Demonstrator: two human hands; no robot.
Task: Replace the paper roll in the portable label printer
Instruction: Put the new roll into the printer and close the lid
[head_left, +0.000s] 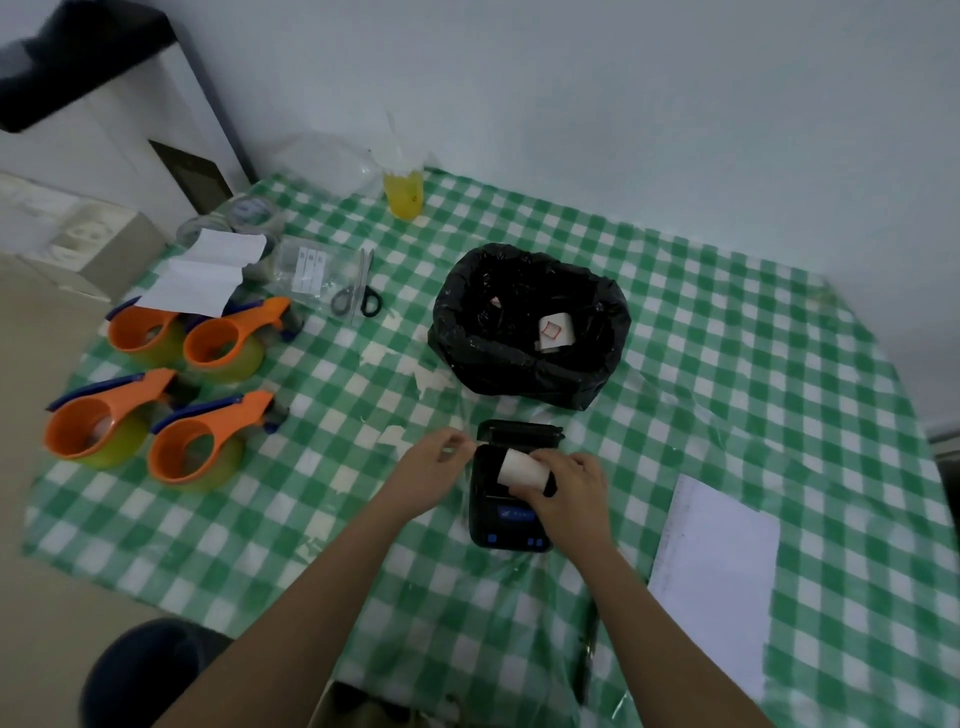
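A small black label printer (506, 525) lies on the green checked tablecloth with its lid (519, 431) flipped open toward the far side. A white paper roll (522, 468) sits in the open compartment. My right hand (563, 486) is over the printer, its fingers closed on the right end of the roll. My left hand (434, 470) rests just left of the printer, with its thumb and fingers pinched together near the printer's left edge. Whether it grips anything is too blurred to tell.
A black bag-lined bin (457, 332) holding a white scrap stands just beyond the printer. Several orange tape dispensers (156, 395) sit at the left, with scissors (358, 296), plastic bags and folded paper behind them. A white sheet (717, 571) lies at the right. A yellow cup (403, 195) stands at the back.
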